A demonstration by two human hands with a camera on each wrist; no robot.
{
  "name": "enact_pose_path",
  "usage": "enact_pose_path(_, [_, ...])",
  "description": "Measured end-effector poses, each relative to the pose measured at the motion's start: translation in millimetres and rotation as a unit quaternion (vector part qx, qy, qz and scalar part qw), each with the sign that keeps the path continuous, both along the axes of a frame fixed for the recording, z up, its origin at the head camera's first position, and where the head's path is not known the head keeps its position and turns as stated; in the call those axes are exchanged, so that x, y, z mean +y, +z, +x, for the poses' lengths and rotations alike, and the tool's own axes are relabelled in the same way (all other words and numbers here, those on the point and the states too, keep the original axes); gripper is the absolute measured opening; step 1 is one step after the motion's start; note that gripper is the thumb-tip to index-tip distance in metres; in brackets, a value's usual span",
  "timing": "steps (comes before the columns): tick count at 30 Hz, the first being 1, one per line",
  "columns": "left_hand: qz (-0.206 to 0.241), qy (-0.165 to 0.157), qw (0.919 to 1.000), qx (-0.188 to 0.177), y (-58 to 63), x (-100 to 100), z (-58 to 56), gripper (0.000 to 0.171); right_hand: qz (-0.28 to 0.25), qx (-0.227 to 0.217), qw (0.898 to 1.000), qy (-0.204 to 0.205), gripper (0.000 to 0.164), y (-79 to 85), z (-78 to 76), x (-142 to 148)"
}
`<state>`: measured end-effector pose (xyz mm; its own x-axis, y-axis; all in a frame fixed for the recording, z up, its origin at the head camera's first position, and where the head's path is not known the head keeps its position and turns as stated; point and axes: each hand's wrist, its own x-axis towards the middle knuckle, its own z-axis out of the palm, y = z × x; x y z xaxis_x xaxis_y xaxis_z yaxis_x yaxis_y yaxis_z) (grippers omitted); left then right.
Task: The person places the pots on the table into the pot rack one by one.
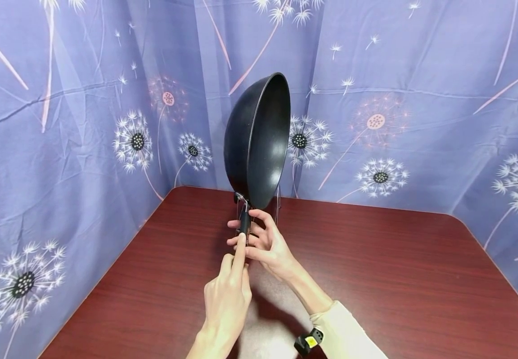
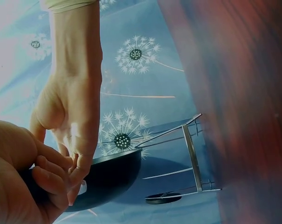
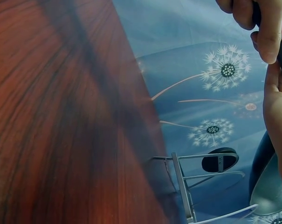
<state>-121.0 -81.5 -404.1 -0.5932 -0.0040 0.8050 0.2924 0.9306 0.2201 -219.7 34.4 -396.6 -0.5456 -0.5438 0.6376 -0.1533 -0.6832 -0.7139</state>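
A deep black wok (image 1: 259,139) is tilted up on its side, with its dark handle (image 1: 245,222) pointing toward me. My left hand (image 1: 227,294) holds the lower end of the handle, its index finger stretched along it and the other fingers curled. From the right, my right hand (image 1: 272,249) curves its fingers round the handle higher up, near the metal neck. A thin metal wire rack (image 2: 192,158) stands right below the wok's lower part. Both hands come close together in the left wrist view, hiding much of the handle.
A dark red wood-grain table (image 1: 398,269) lies under the hands. Blue dandelion-print fabric (image 1: 420,124) hangs round the table's back and sides. A black oval piece (image 3: 220,160) shows against the wire rack. On the right sleeve sits a small black device (image 1: 309,341).
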Motion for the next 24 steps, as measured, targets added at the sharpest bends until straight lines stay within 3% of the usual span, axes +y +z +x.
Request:
enact_pose_path(15, [-0.013, 0.006, 0.9998, -0.012, 5.7, 5.3, 2.6, 0.074, -0.019, -0.015, 1.0, 0.017, 0.068, -3.0, 0.0, 4.4])
enact_pose_path(24, [0.015, -0.022, 0.9986, -0.046, 9.0, 8.5, 4.9, 0.071, -0.022, -0.026, 0.999, 0.016, 0.068, -4.5, 0.4, 8.0])
